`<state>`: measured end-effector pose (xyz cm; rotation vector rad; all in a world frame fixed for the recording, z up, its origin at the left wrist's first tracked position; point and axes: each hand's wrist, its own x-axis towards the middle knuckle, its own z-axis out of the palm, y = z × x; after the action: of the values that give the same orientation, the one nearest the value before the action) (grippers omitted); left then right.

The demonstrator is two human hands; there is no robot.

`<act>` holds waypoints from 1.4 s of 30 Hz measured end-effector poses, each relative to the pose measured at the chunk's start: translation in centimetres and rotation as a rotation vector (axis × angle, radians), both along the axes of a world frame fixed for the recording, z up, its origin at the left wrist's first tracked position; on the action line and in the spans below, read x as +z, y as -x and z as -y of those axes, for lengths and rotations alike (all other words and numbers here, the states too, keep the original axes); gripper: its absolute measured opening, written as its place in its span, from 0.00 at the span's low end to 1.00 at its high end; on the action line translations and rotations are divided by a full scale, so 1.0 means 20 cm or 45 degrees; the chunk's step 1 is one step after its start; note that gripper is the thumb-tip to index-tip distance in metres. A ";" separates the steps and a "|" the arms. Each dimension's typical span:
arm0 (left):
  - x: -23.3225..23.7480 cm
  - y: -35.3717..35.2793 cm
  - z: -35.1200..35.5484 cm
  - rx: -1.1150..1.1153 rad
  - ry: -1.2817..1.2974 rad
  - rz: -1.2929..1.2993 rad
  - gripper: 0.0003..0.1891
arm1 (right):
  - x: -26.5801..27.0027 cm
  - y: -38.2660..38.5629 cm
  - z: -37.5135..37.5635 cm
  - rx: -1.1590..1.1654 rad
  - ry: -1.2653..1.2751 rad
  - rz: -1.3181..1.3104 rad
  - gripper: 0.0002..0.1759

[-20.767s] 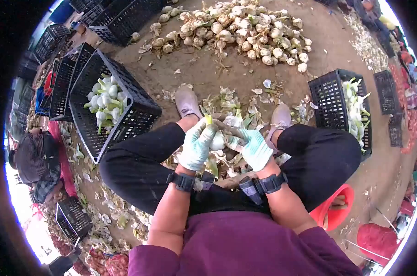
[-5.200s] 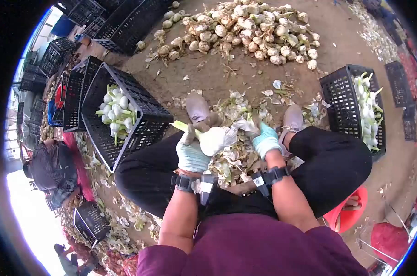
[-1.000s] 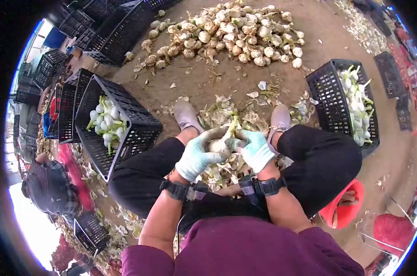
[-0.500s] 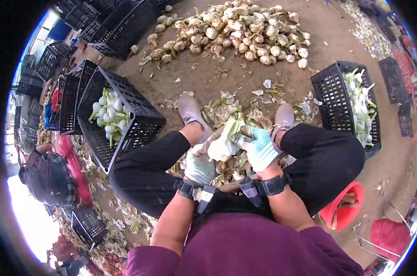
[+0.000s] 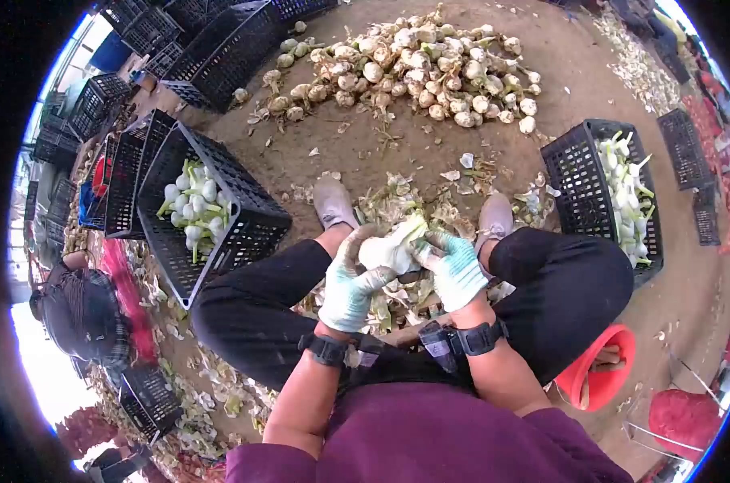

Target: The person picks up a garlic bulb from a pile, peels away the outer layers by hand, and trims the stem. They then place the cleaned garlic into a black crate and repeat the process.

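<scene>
Garlic bulb, between left hand and right hand, above leaf scraps

Long axis oblique, stem forward and rightward, nearer the right hand; left fingers curl around the rounded end, right fingers pinch the neck

Red tub nr red sack, prob. mesh.
</scene>
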<state>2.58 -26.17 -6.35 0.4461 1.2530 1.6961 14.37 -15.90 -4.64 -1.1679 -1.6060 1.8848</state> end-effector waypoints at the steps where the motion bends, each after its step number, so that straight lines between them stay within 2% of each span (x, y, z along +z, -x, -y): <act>1: 0.00 0.00 0.00 0.000 -0.004 0.001 0.33 | -0.01 0.00 0.00 0.000 -0.004 0.001 0.12; 3: 0.00 0.02 0.01 -0.032 0.049 0.074 0.33 | -0.04 -0.01 -0.01 0.135 -0.305 0.163 0.12; 5: -0.01 0.02 0.03 -0.041 0.051 0.020 0.32 | -0.09 -0.02 -0.02 0.130 -0.191 0.044 0.12; 7: 0.01 0.03 0.03 -0.077 0.038 0.451 0.30 | -0.09 -0.02 -0.02 0.127 -0.072 -0.068 0.12; 9: -0.01 0.02 0.03 -0.094 0.065 0.388 0.31 | -0.04 -0.01 0.00 0.019 0.156 -0.172 0.13; 10: -0.01 0.03 0.02 -0.119 0.129 0.084 0.32 | -0.04 -0.02 -0.01 0.055 0.112 -0.084 0.14; 11: 0.00 0.03 0.02 -0.145 0.190 -0.223 0.32 | -0.05 -0.02 -0.01 -0.008 0.259 -0.178 0.14; 12: 0.02 0.00 0.02 -0.058 0.074 -0.217 0.34 | -0.04 -0.01 0.00 -0.049 0.284 -0.177 0.14; 14: 0.02 0.01 0.04 -0.105 0.132 -0.330 0.34 | -0.04 0.00 0.01 -0.090 0.312 -0.170 0.14; 16: 0.03 0.01 0.04 -0.128 0.254 -0.492 0.35 | -0.04 0.01 0.01 0.045 -0.074 -0.040 0.15; 17: 0.03 0.02 0.03 -0.123 0.258 -0.492 0.35 | -0.03 0.02 0.02 0.051 -0.071 -0.040 0.15; 19: 0.04 0.01 0.03 -0.083 0.256 -0.307 0.29 | 0.03 0.02 0.02 0.015 0.342 -0.149 0.14; 20: 0.04 0.01 0.03 -0.085 0.209 -0.307 0.27 | 0.05 0.02 0.02 0.017 0.342 -0.146 0.14; 22: 0.03 0.02 0.03 -0.070 0.190 -0.210 0.26 | 0.06 0.01 0.02 0.248 -0.420 0.054 0.13; 24: 0.04 0.01 0.04 -0.072 0.188 -0.098 0.21 | 0.02 0.02 0.02 0.230 -0.467 0.115 0.12; 26: 0.03 0.02 0.04 -0.081 0.231 -0.151 0.21 | 0.01 0.03 0.03 0.210 -0.510 0.176 0.12; 27: 0.03 0.03 0.04 -0.092 0.271 -0.205 0.21 | 0.02 0.02 0.03 0.151 -0.138 0.057 0.13; 28: 0.03 0.03 0.05 -0.098 0.270 -0.017 0.25 | 0.03 0.02 0.03 0.090 0.232 -0.061 0.14; 31: -0.01 0.00 0.05 -0.075 0.113 -0.032 0.25 | 0.03 0.02 0.04 0.045 0.415 -0.120 0.14; 32: 0.00 -0.01 0.04 -0.068 0.164 -0.088 0.24 | 0.03 0.02 0.04 0.050 0.417 -0.119 0.14; 34: 0.00 -0.01 0.04 -0.037 0.161 -0.049 0.23 | 0.01 0.03 0.04 0.200 -0.277 -0.020 0.15; 35: 0.00 -0.01 0.03 -0.013 0.155 -0.011 0.22 | 0.00 0.03 0.05 0.202 -0.275 -0.022 0.15; 37: -0.06 -0.01 0.02 0.020 0.089 0.114 0.21 | -0.03 0.01 0.05 0.119 0.122 -0.154 0.16; 39: -0.07 -0.01 0.01 0.088 0.004 0.437 0.21 | -0.05 0.01 0.06 0.065 0.214 -0.233 0.16; 41: -0.05 -0.03 0.01 0.079 -0.060 0.470 0.20 | -0.02 0.02 0.06 0.012 0.307 -0.312 0.16; 42: -0.06 -0.04 0.01 0.112 -0.061 0.330 0.19 | 0.01 0.02 0.06 0.015 0.339 -0.287 0.16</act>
<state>3.46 -26.47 -7.53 0.1934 1.0577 1.7969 14.00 -17.08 -4.53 -1.0021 -1.2747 2.2009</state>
